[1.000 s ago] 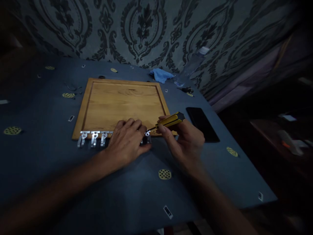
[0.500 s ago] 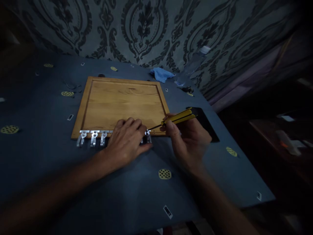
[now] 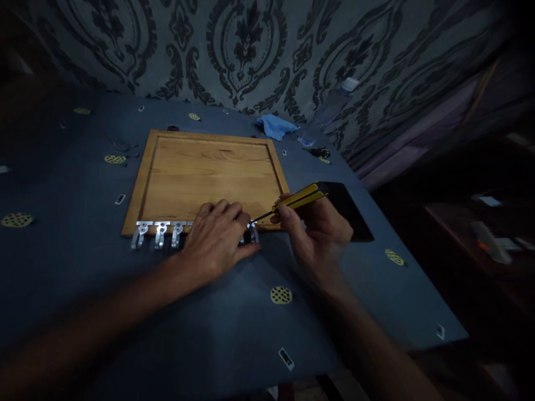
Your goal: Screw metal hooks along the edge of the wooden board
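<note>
**Right grip [image 3: 320, 231] clasped on a screwdriver [image 3: 298, 197], tip at the end hook [image 3: 253, 234]**

Right grip is closed round the yellow-and-black handle, thumb and fingers pinching it close to the shaft. The screwdriver's long axis runs low and slantwise: the handle points up and right, above the near corner of a dark phone [image 3: 355, 223], and the thin shaft points down and left. Its tip meets the top of the end hook, which sits at the near right corner of the wooden board [image 3: 209, 172]. The hook therefore lies just left of the right grip, touched by the tool and not by those fingers.

Left grip [image 3: 215, 242] is unclenched and laid palm down, fingertips on the board's near rail and thumb side just beside the same hook. It is the nearer of the two. Whether it covers another hook cannot be told.

Three more hooks [image 3: 161, 234] hang in a row along that same edge, left of the left grip and well apart from the tool.

Edges and room: the board's near edge runs left to right directly under both grips. On this side of it the counter [image 3: 83, 267] shows blue cloth, with one yellow dotted disc [image 3: 281, 294] near the right wrist. To the right, the counter's edge falls away just past the phone. A blue rag [image 3: 273, 127] and a bottle [image 3: 330, 108] stand far back by the patterned wall — well apart from the work.
</note>
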Demonstrator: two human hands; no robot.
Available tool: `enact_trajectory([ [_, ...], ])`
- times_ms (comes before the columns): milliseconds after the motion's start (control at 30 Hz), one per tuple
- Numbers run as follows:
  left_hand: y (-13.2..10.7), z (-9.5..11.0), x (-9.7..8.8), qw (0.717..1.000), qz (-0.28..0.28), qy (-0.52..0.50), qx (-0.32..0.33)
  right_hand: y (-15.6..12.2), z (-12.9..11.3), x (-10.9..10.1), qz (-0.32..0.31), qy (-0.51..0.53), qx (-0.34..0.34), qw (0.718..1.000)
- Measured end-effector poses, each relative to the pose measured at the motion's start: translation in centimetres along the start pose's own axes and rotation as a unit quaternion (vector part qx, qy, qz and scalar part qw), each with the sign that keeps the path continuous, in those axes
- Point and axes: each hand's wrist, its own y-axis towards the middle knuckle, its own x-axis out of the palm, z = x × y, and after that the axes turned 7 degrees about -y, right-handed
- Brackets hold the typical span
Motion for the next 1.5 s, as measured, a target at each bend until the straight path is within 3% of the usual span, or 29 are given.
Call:
enact_trajectory([
  [467,-0.2,-0.2,0.5,1.000,0.020,-0.001,0.009,0.2,0.9,0.7,-0.005,0.066,0.022,0.998],
  [633,-0.2,-0.4,0.7,0.999,0.034,0.000,0.014,0.3,1.0,0.9,0.025,0.092,0.041,0.995],
  [1100,-0.2,-0.3,0.5,0.999,0.029,0.001,0.017,-0.7,1.4,1.1,0.068,0.020,0.028,0.997],
  [1500,-0.3,-0.3,0.5,0.999,0.030,0.005,0.020,-0.5,1.3,1.0,0.038,0.042,0.042,0.998],
])
